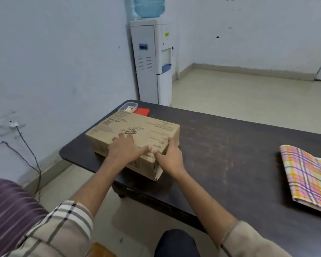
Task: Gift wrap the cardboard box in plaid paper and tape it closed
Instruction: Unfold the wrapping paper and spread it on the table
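Note:
A brown cardboard box [137, 125] with black print lies on the left part of the dark table [230, 154]. My left hand [127, 148] lies flat on the box's top near edge, fingers spread. My right hand [170, 157] grips the box's near right corner, thumb on top and fingers round the side. A folded sheet of plaid paper [308, 178], pink, yellow and white, rests on the table at the far right, well apart from the box. No tape is in sight.
Behind the box sit a clear plastic container [127, 106] and a red flat object [142, 111]. A water dispenser [153, 60] stands past the table's far end. Cables [29, 154] hang by the left wall. My knee [176, 242] is below the table's edge.

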